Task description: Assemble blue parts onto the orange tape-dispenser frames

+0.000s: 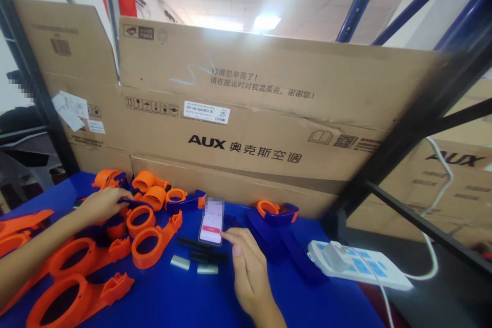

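Note:
My left hand (102, 206) reaches in among orange and blue tape dispensers at the left. Its fingers are curled over the dark blue part of one tape dispenser (140, 219), whose orange ring stands just in front; the fingertips are partly hidden. A phone (211, 223) with a lit screen and a red button lies on the blue table. My right hand (249, 266) holds nothing, its index finger stretched to the phone's lower right edge, by the red button. Beside the phone lie black strips (205, 256) and small silvery pieces (180, 262).
Several large orange tape dispenser frames (61, 302) cover the left front of the blue table (307, 312). Another dispenser (277, 210) and dark blue pieces (298, 253) lie right of the phone. A white power strip (384, 269) sits at the right edge. A cardboard sheet (249, 128) stands behind.

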`<action>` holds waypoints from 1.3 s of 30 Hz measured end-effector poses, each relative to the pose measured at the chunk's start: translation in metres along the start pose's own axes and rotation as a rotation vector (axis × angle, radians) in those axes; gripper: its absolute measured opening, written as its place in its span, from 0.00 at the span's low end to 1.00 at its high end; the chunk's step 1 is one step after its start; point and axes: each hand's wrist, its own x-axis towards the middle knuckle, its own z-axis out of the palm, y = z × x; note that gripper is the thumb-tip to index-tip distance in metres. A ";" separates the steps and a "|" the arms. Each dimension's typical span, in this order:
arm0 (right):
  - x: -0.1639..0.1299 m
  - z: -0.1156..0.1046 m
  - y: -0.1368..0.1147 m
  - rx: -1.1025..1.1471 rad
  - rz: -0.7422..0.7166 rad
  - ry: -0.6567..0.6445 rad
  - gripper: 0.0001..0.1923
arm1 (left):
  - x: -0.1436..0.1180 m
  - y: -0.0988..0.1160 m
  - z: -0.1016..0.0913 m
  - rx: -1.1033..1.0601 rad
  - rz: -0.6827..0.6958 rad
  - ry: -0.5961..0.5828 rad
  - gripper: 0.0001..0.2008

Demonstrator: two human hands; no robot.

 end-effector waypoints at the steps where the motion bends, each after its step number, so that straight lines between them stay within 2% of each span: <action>1: 0.000 0.000 0.000 -0.002 -0.002 0.001 0.20 | 0.002 -0.001 -0.003 -0.002 0.019 -0.021 0.07; 3: 0.000 0.000 0.000 -0.007 -0.006 0.007 0.20 | 0.005 -0.001 -0.012 -0.022 0.044 -0.032 0.10; 7: 0.000 0.000 0.001 -0.019 -0.006 0.011 0.19 | 0.009 0.011 -0.028 -0.138 0.029 0.064 0.19; 9: -0.001 0.001 0.002 -0.027 -0.005 0.002 0.19 | 0.006 0.030 -0.027 -0.303 0.006 0.091 0.22; 10: -0.001 0.001 0.002 -0.031 -0.004 -0.003 0.19 | 0.001 0.044 -0.023 -0.512 -0.027 0.088 0.24; 13: -0.002 0.003 0.004 -0.040 0.009 -0.013 0.18 | -0.022 0.098 0.002 -0.754 0.018 -0.004 0.23; 15: -0.003 0.004 0.004 -0.034 0.036 -0.008 0.18 | -0.042 0.139 0.026 -1.062 -0.040 -0.181 0.21; 17: -0.004 0.005 0.005 -0.016 0.073 0.011 0.20 | -0.062 0.177 0.051 -1.264 -0.052 -0.322 0.19; 19: -0.006 0.004 0.006 0.022 0.097 0.030 0.24 | -0.075 0.205 0.073 -1.354 -0.038 -0.417 0.20; 21: -0.008 0.001 0.006 0.090 0.108 0.036 0.30 | -0.080 0.220 0.090 -1.386 -0.027 -0.497 0.23; 23: -0.010 -0.004 0.006 0.170 0.123 0.054 0.35 | -0.078 0.223 0.102 -1.391 -0.039 -0.548 0.27; 26: -0.010 -0.010 0.006 0.195 0.133 0.052 0.40 | -0.068 0.217 0.112 -1.358 -0.085 -0.576 0.32; 28: -0.008 -0.012 0.007 0.153 0.119 0.028 0.36 | -0.063 0.211 0.116 -1.330 -0.105 -0.592 0.35; 30: -0.004 -0.011 0.008 0.114 0.118 0.054 0.26 | -0.062 0.207 0.116 -1.331 -0.134 -0.616 0.35; 32: -0.001 -0.008 0.010 0.102 0.143 0.156 0.17 | -0.064 0.205 0.115 -1.384 -0.176 -0.617 0.29; 34: -0.001 -0.007 0.012 0.089 0.185 0.283 0.14 | -0.067 0.204 0.112 -1.492 -0.223 -0.600 0.22; 39: -0.004 -0.017 0.011 -0.102 0.232 0.505 0.17 | -0.078 0.210 0.116 -1.798 -0.323 -0.571 0.24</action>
